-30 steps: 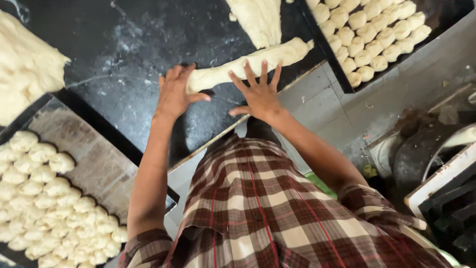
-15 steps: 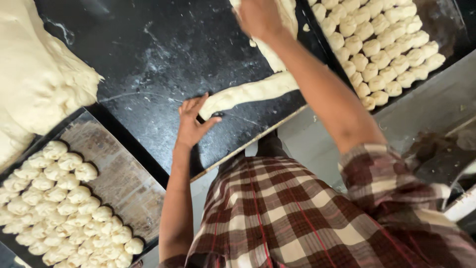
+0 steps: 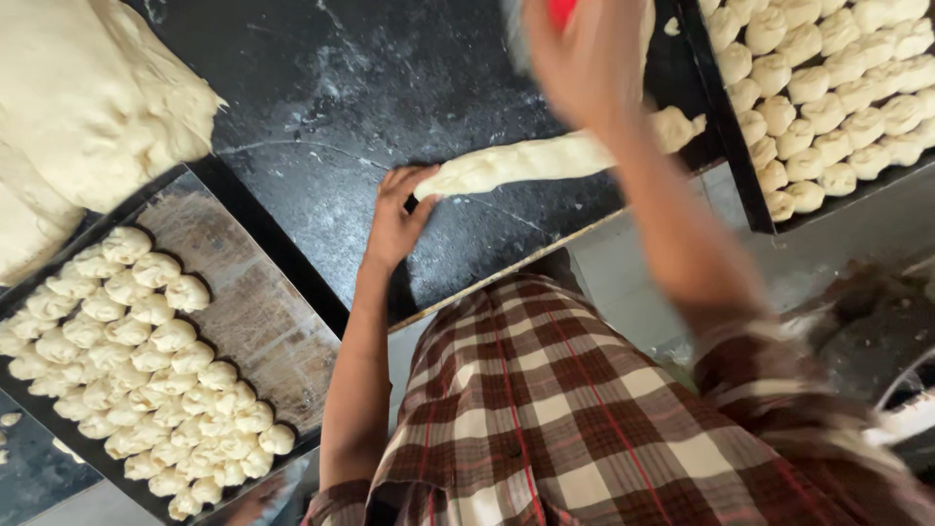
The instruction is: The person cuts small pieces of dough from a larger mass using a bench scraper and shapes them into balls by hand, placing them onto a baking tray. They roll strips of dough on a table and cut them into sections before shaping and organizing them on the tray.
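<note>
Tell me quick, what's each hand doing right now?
Left hand: open, fingertips against the end of the dough rope.
Right hand: raised and blurred, something red at the top; grip cannot be told.

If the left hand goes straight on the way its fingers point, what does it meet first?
The left hand points right along the dark worktop. It meets the dough roll at once; its fingertips seem already at the roll's end.

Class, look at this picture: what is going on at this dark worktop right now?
A person in a checked shirt works dough on a floured black worktop. The left hand rests at one end of a long dough roll. The right hand is raised and blurred, with something red showing behind it. A tray of small dough pieces sits to the left, another tray to the right.
</note>
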